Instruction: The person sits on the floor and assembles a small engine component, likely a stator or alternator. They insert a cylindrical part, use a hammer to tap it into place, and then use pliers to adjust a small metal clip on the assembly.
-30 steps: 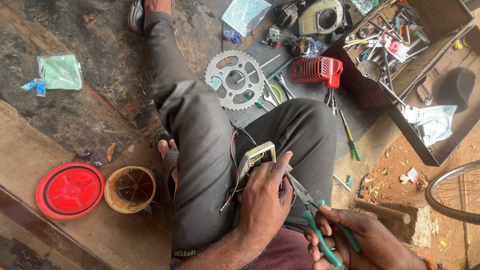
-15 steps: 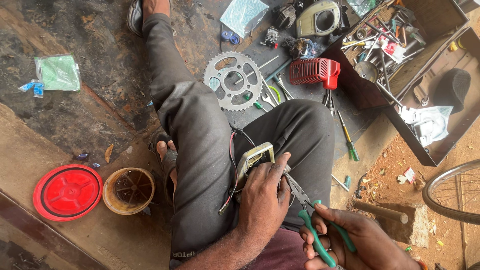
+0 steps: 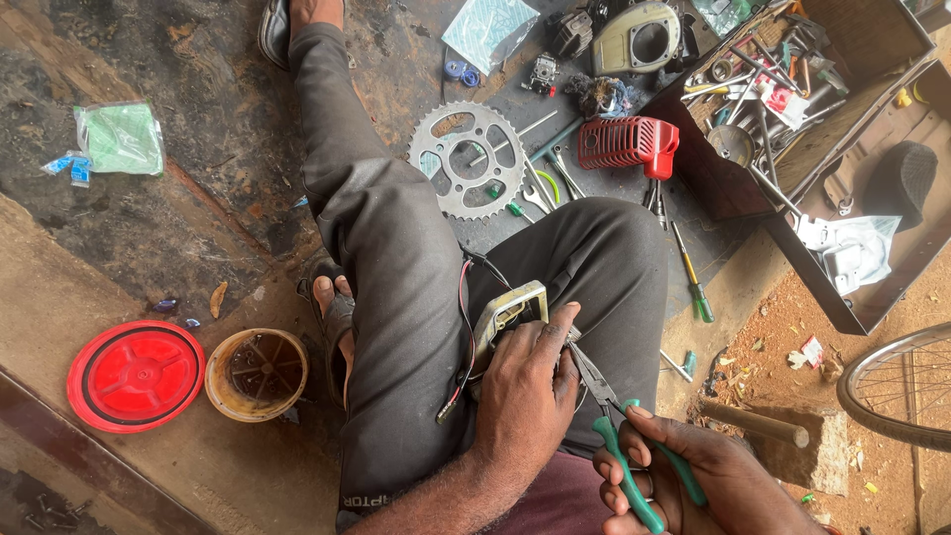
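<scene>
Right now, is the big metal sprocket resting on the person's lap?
No, the sprocket lies flat on the dark floor beyond the knees, while the left hand holds a small wired metal part on the lap.

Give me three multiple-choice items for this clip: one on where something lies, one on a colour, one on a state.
1. Where does the toothed sprocket lie?
A. on the dark floor beside the person's raised knee
B. inside the open toolbox
C. on top of the red lid

2. What colour are the handles of the pliers in the right hand?
A. red
B. green
C. yellow

3. How does the left hand stand?
A. flat on the floor
B. empty in the air
C. closed on a small metal part with wires on the lap

Answers: 1 A, the sprocket lies flat on the floor next to the trouser leg. 2 B, green grips show between the fingers. 3 C, the fingers wrap the part, and red and black wires hang from it.
</scene>
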### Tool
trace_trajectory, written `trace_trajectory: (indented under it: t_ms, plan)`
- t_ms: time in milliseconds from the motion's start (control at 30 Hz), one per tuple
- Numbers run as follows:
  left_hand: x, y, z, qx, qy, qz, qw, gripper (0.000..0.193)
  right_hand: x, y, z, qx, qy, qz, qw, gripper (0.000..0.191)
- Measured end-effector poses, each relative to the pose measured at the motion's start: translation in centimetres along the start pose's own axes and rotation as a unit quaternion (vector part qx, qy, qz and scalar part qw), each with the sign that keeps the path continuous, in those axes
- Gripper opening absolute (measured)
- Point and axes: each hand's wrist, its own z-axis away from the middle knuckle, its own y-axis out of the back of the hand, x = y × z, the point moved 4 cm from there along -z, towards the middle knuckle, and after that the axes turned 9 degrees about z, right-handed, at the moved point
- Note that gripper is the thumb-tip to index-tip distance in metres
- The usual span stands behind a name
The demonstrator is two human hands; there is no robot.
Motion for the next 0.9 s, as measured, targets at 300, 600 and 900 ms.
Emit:
trace_trajectory:
  t_ms: [300,600,900]
  plan:
    - [0.2,0.2,0.0,0.017,-0.009,0.015,1.0,0.053,-0.6,-0.5,0.4,0.031,0.023,0.072,0.997,0.045]
    - [-0.1,0.1,0.1,0.002,0.015,0.023,1.0,0.051,-4.2,-0.7,2.2,0.076,0.001,0.266,0.961,0.05]
    - [-0.2,0.0,0.4,0.001,-0.007,0.038,0.999,0.049,-9.7,-0.3,2.3,0.102,-0.001,0.577,0.811,0.061]
